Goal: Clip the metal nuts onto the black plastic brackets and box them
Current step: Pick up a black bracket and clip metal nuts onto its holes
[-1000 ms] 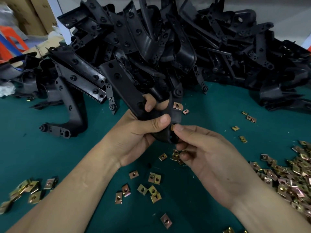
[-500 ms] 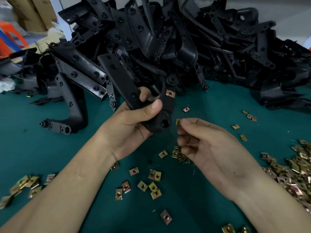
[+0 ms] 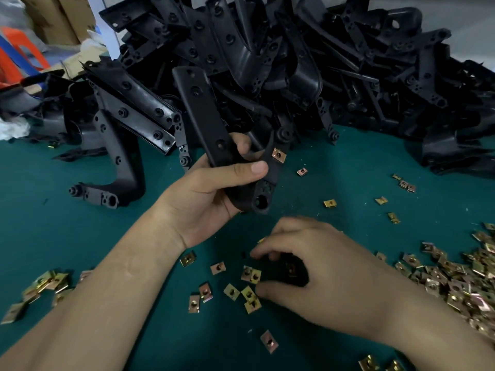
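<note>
My left hand (image 3: 203, 194) grips a long black plastic bracket (image 3: 206, 124) and holds it tilted above the green table. One copper-coloured metal nut (image 3: 278, 155) is clipped on the bracket's lower arm, just right of my thumb. My right hand (image 3: 326, 274) is low over the table among loose metal nuts (image 3: 250, 274). Its fingers are bent and the thumb stands apart from them. A nut (image 3: 290, 269) lies in the shadow under the palm; I see nothing pinched.
A big heap of black brackets (image 3: 267, 62) fills the back of the green table (image 3: 53, 223). A dense pile of nuts (image 3: 460, 279) lies at the right, a smaller bunch (image 3: 45, 283) at the left. Cardboard boxes (image 3: 61, 17) stand at the far left.
My right hand has dropped from the bracket's lower end to the loose nuts on the table. My left hand has raised the bracket slightly.
</note>
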Demonstrator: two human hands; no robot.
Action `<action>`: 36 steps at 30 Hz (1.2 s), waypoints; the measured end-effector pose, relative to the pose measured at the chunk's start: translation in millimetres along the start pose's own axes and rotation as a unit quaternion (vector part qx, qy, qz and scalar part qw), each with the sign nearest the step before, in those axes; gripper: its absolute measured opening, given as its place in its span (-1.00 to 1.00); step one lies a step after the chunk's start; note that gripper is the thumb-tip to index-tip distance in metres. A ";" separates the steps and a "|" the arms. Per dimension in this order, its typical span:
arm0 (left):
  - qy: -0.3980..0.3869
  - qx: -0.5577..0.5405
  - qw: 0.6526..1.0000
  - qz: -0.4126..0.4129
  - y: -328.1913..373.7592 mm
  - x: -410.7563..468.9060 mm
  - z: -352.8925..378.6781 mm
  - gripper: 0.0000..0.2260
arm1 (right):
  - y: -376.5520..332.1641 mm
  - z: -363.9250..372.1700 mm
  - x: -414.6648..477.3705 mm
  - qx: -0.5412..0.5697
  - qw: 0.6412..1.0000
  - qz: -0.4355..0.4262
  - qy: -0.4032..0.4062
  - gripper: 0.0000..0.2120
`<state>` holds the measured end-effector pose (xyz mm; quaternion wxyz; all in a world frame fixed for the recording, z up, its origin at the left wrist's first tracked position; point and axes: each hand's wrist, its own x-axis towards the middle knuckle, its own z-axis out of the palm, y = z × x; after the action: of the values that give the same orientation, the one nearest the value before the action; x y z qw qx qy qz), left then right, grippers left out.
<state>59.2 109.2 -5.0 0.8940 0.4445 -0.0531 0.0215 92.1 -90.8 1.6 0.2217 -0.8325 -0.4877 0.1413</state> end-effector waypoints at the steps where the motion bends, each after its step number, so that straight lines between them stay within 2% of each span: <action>1: -0.001 0.005 1.000 -0.003 -0.1 0.1 0.1 -0.75 | -2.6 2.2 0.7 -0.006 1.000 -0.006 0.008 -0.74; 5: 0.001 0.015 1.000 -0.007 -1.8 0.6 -1.6 -0.73 | -5.6 4.4 0.6 0.034 0.999 -0.004 0.034 -0.95; 8: 0.008 0.009 1.000 -0.001 -2.2 1.4 -2.6 -0.70 | -6.8 3.0 -0.7 0.099 0.993 0.005 0.058 -0.89; 10: 0.012 0.009 1.000 0.007 -3.2 1.1 -3.3 -0.72 | -6.5 -0.6 0.7 0.201 0.976 0.027 0.084 -0.85; 12: 0.009 -0.001 1.000 0.014 -4.3 1.0 -3.5 -0.69 | -2.8 -5.2 3.8 0.317 0.936 0.059 0.139 -0.85; 14: -0.009 -0.028 0.999 0.016 -5.2 0.6 -3.3 -0.64 | 0.6 -9.0 6.5 0.433 0.877 0.093 0.185 -0.90; 17: -0.024 -0.049 0.998 0.014 -7.5 0.6 -2.2 -0.59 | -0.1 -11.1 7.5 0.568 0.792 0.094 0.200 -0.85; 20: -0.032 -0.041 0.999 0.009 -11.1 0.9 -0.8 -0.56 | -3.2 -10.6 8.1 0.617 0.758 0.071 0.201 -0.84; 28: -0.044 -0.049 0.998 -0.004 -14.6 -0.3 1.0 -0.58 | -4.6 -12.1 7.8 0.648 0.731 0.077 0.197 -0.85; 32: -0.023 -0.057 0.998 0.002 -14.9 -0.1 1.5 -0.58 | -5.1 -11.7 8.0 0.665 0.719 0.081 0.186 -0.86; 36: -0.028 -0.035 0.999 -0.003 -14.4 -0.3 1.7 -0.56 | -5.6 -11.3 7.3 0.649 0.735 0.080 0.180 -0.87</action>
<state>60.0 99.2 -15.5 0.9073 0.4133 -0.0771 0.0046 96.6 -84.7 14.0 0.7795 -0.5327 -0.1604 0.2879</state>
